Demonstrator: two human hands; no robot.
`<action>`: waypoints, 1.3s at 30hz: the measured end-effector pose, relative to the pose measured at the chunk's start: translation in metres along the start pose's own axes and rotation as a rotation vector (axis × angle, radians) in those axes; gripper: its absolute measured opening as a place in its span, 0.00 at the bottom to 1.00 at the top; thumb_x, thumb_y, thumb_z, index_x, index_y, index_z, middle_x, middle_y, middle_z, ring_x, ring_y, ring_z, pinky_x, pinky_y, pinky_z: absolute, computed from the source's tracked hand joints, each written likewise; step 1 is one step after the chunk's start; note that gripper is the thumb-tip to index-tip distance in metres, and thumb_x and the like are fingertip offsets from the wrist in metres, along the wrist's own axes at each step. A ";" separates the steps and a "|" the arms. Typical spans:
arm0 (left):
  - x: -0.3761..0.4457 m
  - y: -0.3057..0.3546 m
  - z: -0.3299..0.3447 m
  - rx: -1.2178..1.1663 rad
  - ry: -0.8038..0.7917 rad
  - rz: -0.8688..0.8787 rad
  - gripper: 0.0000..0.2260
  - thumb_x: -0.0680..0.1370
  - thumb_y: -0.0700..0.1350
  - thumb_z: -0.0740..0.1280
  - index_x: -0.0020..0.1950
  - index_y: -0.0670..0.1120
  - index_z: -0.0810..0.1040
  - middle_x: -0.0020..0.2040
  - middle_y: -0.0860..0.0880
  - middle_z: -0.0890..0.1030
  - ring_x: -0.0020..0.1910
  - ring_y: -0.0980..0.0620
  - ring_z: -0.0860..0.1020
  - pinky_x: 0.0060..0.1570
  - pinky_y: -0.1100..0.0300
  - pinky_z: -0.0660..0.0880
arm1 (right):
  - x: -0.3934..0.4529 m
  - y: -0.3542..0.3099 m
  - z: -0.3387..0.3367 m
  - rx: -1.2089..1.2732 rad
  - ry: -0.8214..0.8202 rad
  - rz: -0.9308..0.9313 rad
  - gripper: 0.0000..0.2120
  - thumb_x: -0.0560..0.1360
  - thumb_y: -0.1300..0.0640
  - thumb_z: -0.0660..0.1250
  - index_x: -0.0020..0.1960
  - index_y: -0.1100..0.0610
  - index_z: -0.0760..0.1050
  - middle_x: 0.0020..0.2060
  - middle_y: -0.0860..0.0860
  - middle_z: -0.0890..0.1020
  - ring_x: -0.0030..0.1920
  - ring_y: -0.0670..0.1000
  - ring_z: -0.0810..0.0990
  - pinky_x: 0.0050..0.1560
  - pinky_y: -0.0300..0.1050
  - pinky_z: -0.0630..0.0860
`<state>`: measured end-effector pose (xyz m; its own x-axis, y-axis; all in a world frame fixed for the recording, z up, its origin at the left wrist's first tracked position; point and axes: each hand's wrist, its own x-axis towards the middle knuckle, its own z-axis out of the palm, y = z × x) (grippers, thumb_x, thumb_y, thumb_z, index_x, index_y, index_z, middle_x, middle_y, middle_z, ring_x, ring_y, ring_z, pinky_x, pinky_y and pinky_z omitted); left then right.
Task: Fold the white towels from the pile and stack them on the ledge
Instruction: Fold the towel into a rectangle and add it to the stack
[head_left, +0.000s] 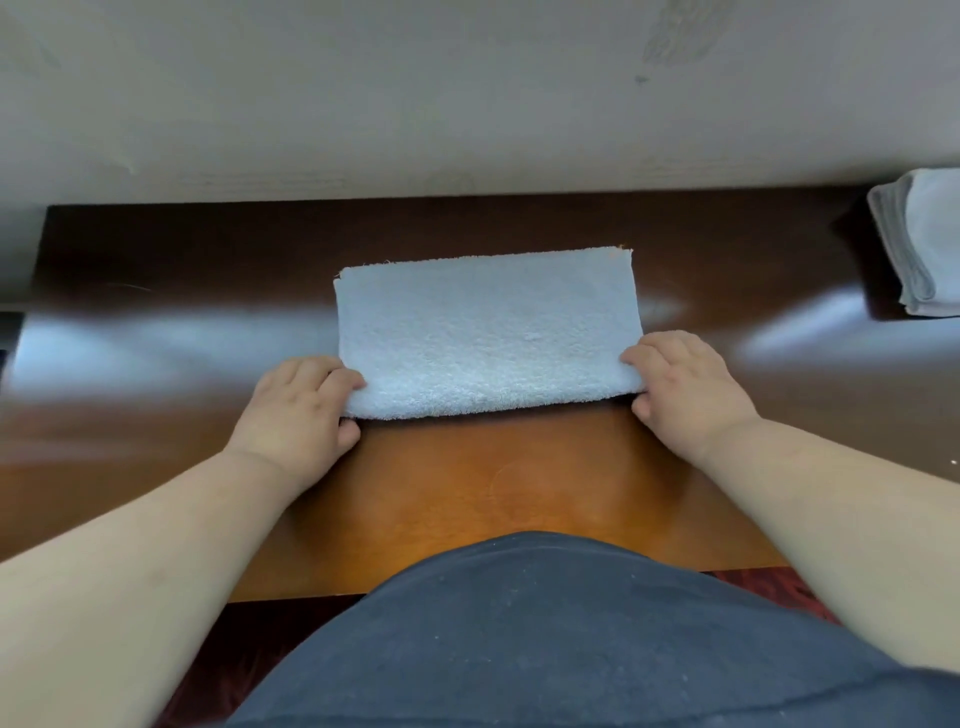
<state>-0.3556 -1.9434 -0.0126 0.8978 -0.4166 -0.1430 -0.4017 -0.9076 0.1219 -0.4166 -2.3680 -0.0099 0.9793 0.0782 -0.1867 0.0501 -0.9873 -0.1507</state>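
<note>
forearms (156, 530): bare, sleeveless | shirt (545, 639): dark grey, lint-flecked

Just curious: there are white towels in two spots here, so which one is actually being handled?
The towel lying flat mid-table, gripped at its near corners by the left hand and right hand. The folded stack at far right sits untouched.

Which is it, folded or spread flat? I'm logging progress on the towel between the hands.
Folded. The towel shows a rounded doubled edge nearest the person, pinched at its corners by the left hand and right hand.
</note>
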 end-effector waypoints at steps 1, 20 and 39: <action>0.001 0.000 -0.002 0.010 -0.012 -0.023 0.23 0.63 0.43 0.78 0.57 0.47 0.81 0.55 0.45 0.78 0.56 0.39 0.74 0.58 0.44 0.70 | 0.001 0.001 -0.001 -0.004 -0.014 0.007 0.24 0.67 0.62 0.71 0.63 0.56 0.77 0.60 0.54 0.77 0.64 0.59 0.70 0.68 0.54 0.65; 0.010 0.061 -0.086 -0.970 0.353 -0.706 0.09 0.80 0.49 0.52 0.53 0.51 0.70 0.44 0.53 0.74 0.41 0.55 0.72 0.38 0.57 0.67 | 0.017 -0.029 -0.077 0.869 0.425 0.526 0.09 0.79 0.43 0.58 0.56 0.45 0.68 0.39 0.41 0.76 0.38 0.36 0.76 0.34 0.30 0.67; 0.021 0.020 -0.014 -1.076 -0.345 -0.722 0.09 0.78 0.39 0.70 0.57 0.46 0.77 0.52 0.48 0.82 0.52 0.49 0.81 0.57 0.52 0.76 | 0.008 0.002 -0.016 1.087 -0.302 0.819 0.06 0.76 0.55 0.71 0.52 0.55 0.80 0.45 0.50 0.86 0.39 0.48 0.83 0.29 0.39 0.74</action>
<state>-0.3420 -1.9697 0.0005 0.6924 -0.0012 -0.7215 0.6230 -0.5033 0.5987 -0.4054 -2.3716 0.0035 0.5691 -0.2982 -0.7663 -0.8218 -0.1762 -0.5418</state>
